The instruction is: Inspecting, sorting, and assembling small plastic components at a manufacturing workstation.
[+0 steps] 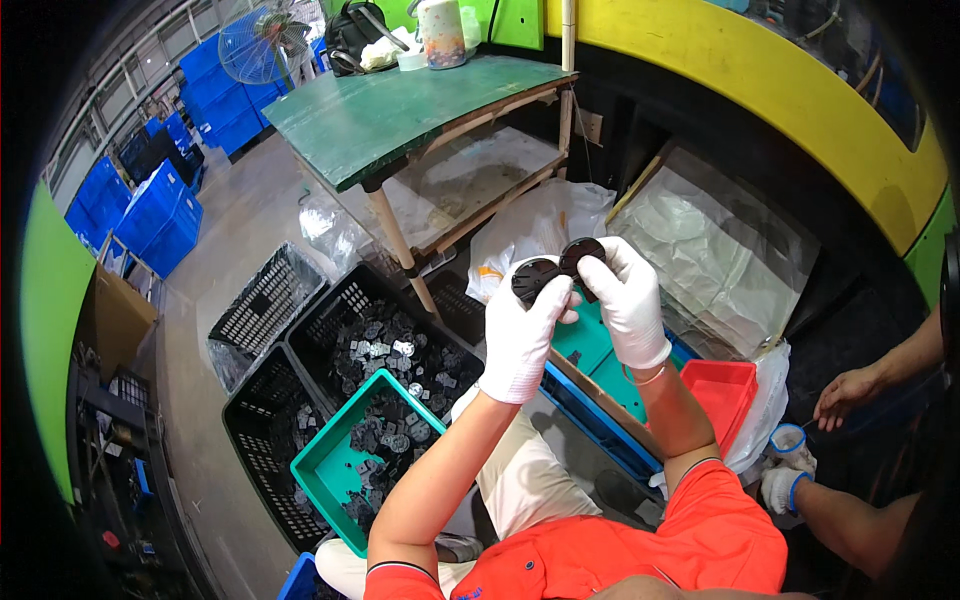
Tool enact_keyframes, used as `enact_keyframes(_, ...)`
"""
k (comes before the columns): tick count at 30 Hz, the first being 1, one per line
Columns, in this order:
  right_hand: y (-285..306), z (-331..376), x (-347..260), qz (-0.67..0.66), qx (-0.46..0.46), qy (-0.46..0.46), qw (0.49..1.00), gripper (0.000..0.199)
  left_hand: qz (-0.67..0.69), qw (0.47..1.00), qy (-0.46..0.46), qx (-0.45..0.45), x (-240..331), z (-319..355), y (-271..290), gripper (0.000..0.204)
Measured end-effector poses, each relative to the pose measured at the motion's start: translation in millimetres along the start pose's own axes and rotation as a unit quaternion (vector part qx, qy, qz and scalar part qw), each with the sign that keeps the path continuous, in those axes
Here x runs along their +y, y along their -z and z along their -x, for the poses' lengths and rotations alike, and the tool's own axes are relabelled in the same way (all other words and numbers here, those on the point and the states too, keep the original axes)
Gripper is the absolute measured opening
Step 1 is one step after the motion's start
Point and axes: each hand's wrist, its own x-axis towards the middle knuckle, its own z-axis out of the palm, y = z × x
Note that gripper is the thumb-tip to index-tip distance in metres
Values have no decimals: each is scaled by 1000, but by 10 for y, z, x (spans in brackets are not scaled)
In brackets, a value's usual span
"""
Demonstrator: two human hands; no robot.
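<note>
Both of my hands wear white gloves and are raised in front of me, close together. My left hand pinches a dark, round, slotted plastic part between thumb and fingers. A second dark round part, glossy and disc-like, is gripped by my right hand. The two parts are side by side, nearly touching; whether they are joined I cannot tell. Under my hands a teal tray shows in part. At my left, another teal tray holds many small black parts.
Black crates with black parts stand at the left, under the teal tray. A green-topped table is ahead. A red bin is at the right. Another person's bare hand and gloved hand are at the far right.
</note>
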Motion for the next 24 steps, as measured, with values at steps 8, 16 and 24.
enact_keyframes(8,-51,39,74,1,11,14,1000,14,29,999,12,-8,-1,39,-46,22)
enact_keyframes(16,-13,193,243,32,48,-3,998,10,-56,998,-30,-30,-79,229,-2,23)
enact_keyframes(24,-502,1117,1108,132,-211,-110,962,48,23,972,138,190,-466,1554,1047,23)
